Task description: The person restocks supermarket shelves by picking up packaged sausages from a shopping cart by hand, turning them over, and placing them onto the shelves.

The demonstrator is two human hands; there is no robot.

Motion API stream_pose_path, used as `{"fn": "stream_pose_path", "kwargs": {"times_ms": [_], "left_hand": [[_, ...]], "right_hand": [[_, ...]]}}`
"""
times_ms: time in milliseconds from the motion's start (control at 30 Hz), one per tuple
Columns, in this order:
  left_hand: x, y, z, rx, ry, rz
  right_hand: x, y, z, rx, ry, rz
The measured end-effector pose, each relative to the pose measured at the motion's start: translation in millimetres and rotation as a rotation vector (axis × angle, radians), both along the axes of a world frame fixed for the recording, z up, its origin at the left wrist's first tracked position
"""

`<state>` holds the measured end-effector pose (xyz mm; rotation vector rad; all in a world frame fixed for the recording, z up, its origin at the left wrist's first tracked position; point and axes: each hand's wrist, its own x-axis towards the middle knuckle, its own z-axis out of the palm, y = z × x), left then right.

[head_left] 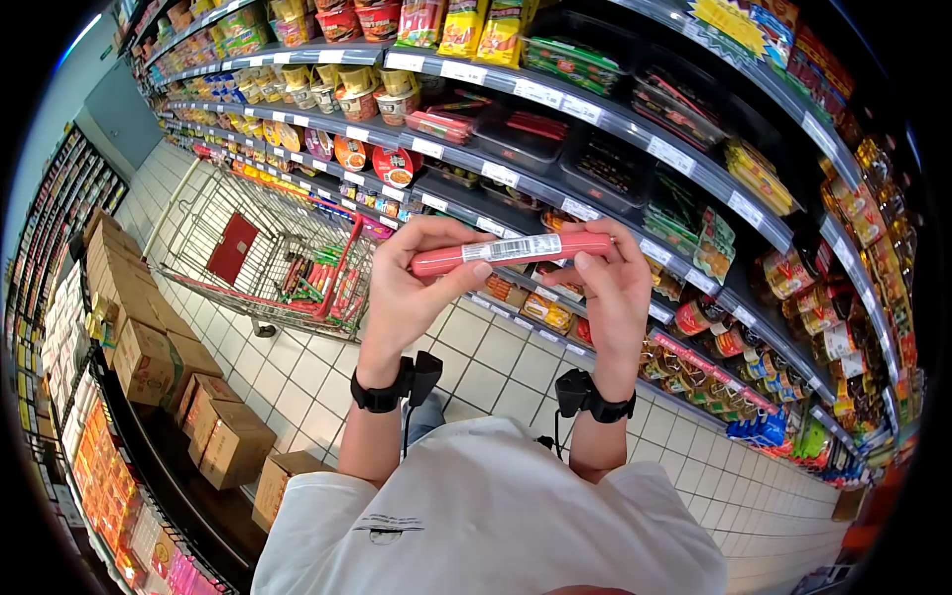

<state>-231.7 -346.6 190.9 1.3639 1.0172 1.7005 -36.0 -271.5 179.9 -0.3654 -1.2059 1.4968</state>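
A pinkish-red packaged sausage (436, 261) is held level in front of the shelves, its white barcode label facing me. My left hand (412, 297) grips its left end, thumb below and fingers behind. Around the right end, the thumb and fingers of my right hand (617, 293) are closed too. Behind the sausage, black trays of packaged sausages (535, 131) sit on the shelves.
To the left stands a shopping cart (342, 278) with several colourful packaged sticks inside. Cardboard boxes (230, 436) line the lower left beside a display with orange packs (99, 476). Cup noodles (397, 99) fill the upper shelves; bottles and jars (843, 337) stand at right.
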Motion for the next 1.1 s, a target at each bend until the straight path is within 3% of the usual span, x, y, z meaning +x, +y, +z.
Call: {"fn": "stream_pose_path", "kwargs": {"times_ms": [33, 100, 433, 833, 1100], "left_hand": [[7.5, 3.5, -1.5, 0.002, 0.004, -0.012], [17.7, 9.9, -3.8, 0.022, -0.236, -0.094], [10.7, 60.1, -3.1, 0.11, -0.344, -0.256], [-171.5, 67.1, -21.6, 0.062, -0.375, 0.141], [-255.2, 91.3, -48.7, 0.015, -0.424, 0.395]], "right_hand": [[8.7, -2.5, 0.5, -0.019, 0.0, -0.038], [21.6, -5.8, -0.6, -0.029, -0.003, -0.112], [18.2, -10.2, 7.8, -0.122, -0.11, -0.426], [-153.5, 34.3, -0.5, -0.13, -0.367, -0.237], [-242.4, 61.4, -17.5, -0.198, -0.336, -0.158]]}}
